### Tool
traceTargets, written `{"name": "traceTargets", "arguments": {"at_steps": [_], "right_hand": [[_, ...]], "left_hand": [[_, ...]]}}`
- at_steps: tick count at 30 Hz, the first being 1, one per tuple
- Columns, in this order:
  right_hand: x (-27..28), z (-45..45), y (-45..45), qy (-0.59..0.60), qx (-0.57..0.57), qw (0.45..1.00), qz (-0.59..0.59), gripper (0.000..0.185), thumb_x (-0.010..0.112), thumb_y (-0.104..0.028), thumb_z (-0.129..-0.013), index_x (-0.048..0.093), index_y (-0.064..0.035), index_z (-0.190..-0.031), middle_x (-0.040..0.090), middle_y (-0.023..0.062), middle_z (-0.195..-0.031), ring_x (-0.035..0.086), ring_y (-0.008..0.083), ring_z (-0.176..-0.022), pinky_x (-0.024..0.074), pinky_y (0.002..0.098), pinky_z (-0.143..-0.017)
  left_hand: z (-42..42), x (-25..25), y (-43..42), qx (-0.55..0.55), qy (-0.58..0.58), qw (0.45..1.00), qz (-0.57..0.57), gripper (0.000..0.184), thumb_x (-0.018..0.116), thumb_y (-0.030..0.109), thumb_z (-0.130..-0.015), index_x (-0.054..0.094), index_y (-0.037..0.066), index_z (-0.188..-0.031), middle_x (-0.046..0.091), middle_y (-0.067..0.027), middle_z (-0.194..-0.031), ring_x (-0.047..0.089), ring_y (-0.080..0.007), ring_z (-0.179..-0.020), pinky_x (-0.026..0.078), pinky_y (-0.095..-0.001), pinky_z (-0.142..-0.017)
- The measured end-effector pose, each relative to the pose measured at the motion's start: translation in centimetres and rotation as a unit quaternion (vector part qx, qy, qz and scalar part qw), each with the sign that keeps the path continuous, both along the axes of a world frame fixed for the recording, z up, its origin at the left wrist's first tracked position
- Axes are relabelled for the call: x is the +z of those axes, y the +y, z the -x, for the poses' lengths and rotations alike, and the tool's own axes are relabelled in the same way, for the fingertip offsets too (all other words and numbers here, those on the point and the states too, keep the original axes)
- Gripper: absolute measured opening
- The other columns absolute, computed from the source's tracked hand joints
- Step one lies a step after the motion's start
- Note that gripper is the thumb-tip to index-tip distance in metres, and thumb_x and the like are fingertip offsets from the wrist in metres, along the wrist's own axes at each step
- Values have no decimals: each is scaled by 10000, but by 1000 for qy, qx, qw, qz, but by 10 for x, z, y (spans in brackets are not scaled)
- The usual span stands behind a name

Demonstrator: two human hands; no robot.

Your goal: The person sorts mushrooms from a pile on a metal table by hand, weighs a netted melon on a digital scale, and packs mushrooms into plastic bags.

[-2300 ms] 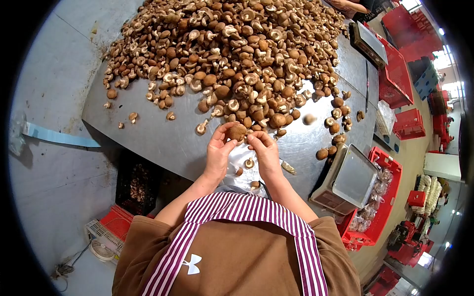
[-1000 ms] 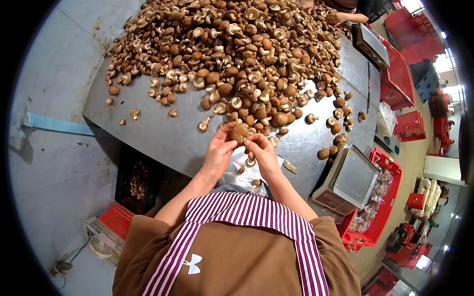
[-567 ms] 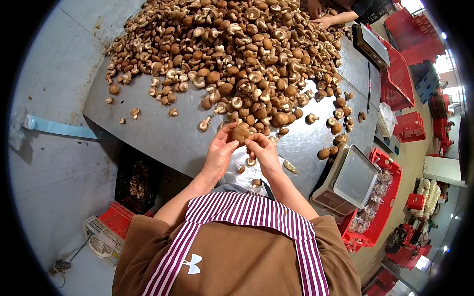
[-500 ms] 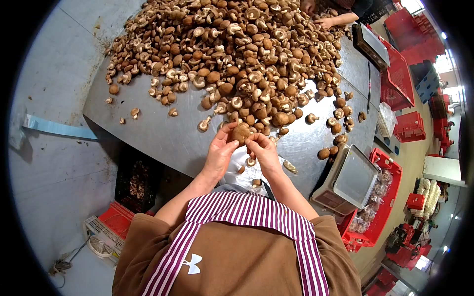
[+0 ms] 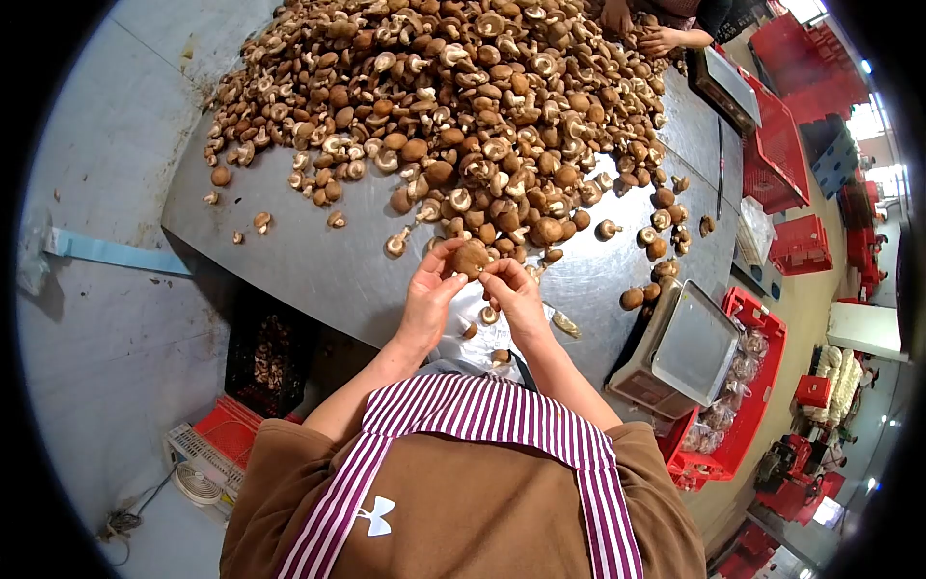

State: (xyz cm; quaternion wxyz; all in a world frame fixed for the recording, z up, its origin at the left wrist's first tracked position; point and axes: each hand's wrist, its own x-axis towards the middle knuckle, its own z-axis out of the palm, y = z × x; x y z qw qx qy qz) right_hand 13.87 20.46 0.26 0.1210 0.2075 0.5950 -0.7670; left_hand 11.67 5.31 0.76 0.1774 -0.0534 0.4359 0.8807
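A brown shiitake mushroom [image 5: 471, 258] is held up at the near edge of the metal table [image 5: 318, 261], cap surface facing me. My left hand [image 5: 427, 297] grips its left side between thumb and fingers. Closed in a pinch, my right hand [image 5: 516, 299] meets the cap's right edge; the exact contact point is partly hidden by the fingertips. Below my hands lies a white plastic bag [image 5: 461, 333], with a few mushrooms in or on it. Just beyond my fingers a large heap of shiitake mushrooms [image 5: 424, 125] spreads over the table.
Right of me stands a scale with a metal tray [image 5: 692, 347], beside a red crate [image 5: 738, 439] of bagged mushrooms. A black crate [image 5: 265, 362] sits below the table on the left. At the far right, a co-worker's hand [image 5: 661, 41] reaches into the heap.
My hands and the mushroom have hardly moved. The co-worker's hand at the far end has shifted slightly to the right.
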Motion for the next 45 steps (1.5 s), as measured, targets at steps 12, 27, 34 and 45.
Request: {"name": "traceTargets", "arguments": {"at_steps": [12,27,34,45], "right_hand": [[10,3,6,-79,4,983,168,86,665,-162,-914,619,-91,-927,559,-35,-747,502,59,-643,366,207,-552],[-1,0,13,-63,-34,964,256,57,592,-155,-954,580,-100,-959,555,-12,-782,535,97,-686,385,230,-575],[3,-14,15,-81,-59,974,205,60,589,-132,-948,568,-76,-952,642,46,-888,606,138,-760,452,259,-612],[-7,-21,16,-38,-74,990,112,175,647,-151,-939,620,-19,-1050,629,35,-893,582,109,-732,456,240,-617]], "left_hand": [[-1,0,-1,-8,128,982,141,465,488,-107,-906,489,5,-1358,545,-124,-1372,562,-197,-1212,440,-332,-1059],[8,-18,-12,-26,-95,989,-111,448,430,90,-985,399,83,-1432,539,-152,-1362,597,-318,-1187,507,-446,-992],[6,-15,-10,-21,-103,989,-101,452,421,74,-974,416,102,-1425,562,-126,-1331,612,-298,-1162,511,-429,-983],[-3,-18,3,-78,-60,995,-8,493,554,84,-929,440,77,-1409,577,-84,-1311,596,-197,-1156,523,-345,-899]]}}
